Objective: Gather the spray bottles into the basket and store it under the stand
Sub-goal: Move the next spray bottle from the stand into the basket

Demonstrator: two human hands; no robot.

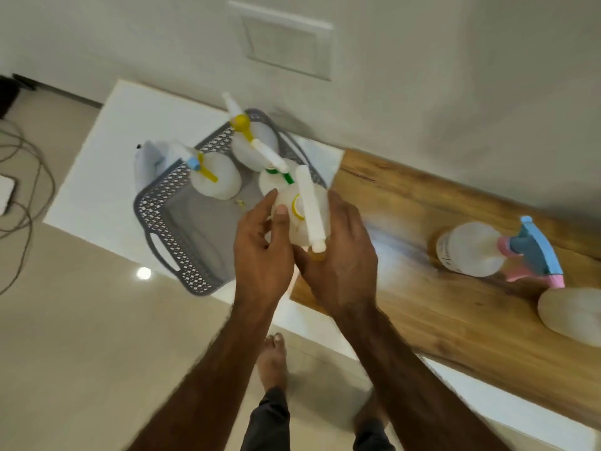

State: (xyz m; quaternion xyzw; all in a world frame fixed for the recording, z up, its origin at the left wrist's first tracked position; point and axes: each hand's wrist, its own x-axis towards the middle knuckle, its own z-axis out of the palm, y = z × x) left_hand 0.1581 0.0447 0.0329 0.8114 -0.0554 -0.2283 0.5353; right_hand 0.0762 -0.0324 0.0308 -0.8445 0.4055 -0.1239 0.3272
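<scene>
both hands (302, 252) grip a spray bottle (300, 219) over the basket (169, 222) near the table's (97, 164) front edge; lowering it inside comes next.

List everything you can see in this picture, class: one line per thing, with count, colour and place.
basket: one, grey, on the white top.
bottles in basket: three, whitish, yellow or green collars.
held bottle: one, whitish, over the basket's right edge.
pink-blue bottle: one, on its side on the wooden stand.
whitish bottle: one, cut off at the stand's right edge.
cables: grey, on the floor, left.
wall plate: one, white.
left hand, right hand: both grip the held bottle.
feet: bare, below.
</scene>
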